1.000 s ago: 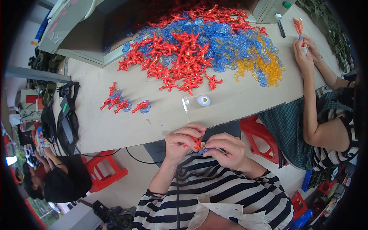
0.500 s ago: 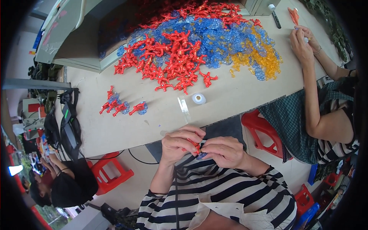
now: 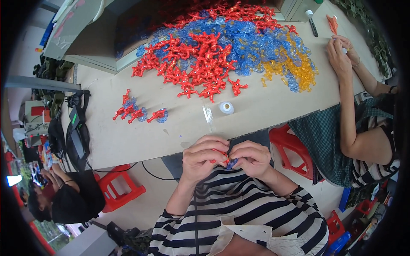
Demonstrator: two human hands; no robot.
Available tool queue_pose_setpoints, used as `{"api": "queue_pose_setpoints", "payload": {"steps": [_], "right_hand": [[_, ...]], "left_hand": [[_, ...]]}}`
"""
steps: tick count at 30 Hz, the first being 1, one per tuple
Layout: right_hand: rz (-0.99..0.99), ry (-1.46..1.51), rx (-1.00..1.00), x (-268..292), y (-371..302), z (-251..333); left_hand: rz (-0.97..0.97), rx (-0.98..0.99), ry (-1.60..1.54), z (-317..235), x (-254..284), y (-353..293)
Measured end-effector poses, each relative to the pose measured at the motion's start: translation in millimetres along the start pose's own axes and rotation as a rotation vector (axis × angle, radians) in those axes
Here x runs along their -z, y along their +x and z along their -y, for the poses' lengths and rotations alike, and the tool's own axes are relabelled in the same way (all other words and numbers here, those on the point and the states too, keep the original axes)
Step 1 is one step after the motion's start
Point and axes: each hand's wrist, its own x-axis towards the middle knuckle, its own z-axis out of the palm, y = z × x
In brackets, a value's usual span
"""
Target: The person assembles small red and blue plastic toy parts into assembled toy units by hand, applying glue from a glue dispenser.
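My left hand (image 3: 200, 157), fingers closed, grips a small red plastic figure (image 3: 220, 156) in front of my chest, just off the table's near edge. Thumb and fingertips of my right hand (image 3: 253, 159) pinch a translucent blue piece (image 3: 231, 164) against the figure. Fingers cover most of both parts, so how they fit together cannot be made out. A white bottle (image 3: 226, 107) with a round top stands on the table beyond my hands. To its left lie several red figures with blue pieces attached (image 3: 133, 112), one of them (image 3: 158, 115) slightly apart.
A heap of red figures (image 3: 196, 64), blue pieces (image 3: 252, 47) and yellow pieces (image 3: 301, 72) spreads across the far table. At the right a co-worker's hands (image 3: 341, 55) hold something small, near a black marker (image 3: 312, 26). Red stools (image 3: 121, 187) stand on the floor.
The whole view has shifted slightly. My hands stay together in front of my chest, the blue piece and red figure turned a little between my fingertips.
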Motion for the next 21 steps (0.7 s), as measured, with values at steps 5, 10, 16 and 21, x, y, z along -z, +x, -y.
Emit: {"api": "queue_pose_setpoints", "payload": {"steps": [5,10,16,21], "right_hand": [[-0.004,-0.02,-0.006,-1,4,-1],[0.001,-0.008,-0.008,-5,6,-2],[0.077,0.02,-0.018,-6,13,-1],[-0.007,-0.095,-0.185,5,20,-3]], "left_hand": [[-0.007,0.009,0.048,-3,1,3],[-0.015,0.018,0.052,-3,4,2],[0.009,0.062,0.034,-7,19,3],[-0.087,-0.006,0.781,-20,45,15]]}}
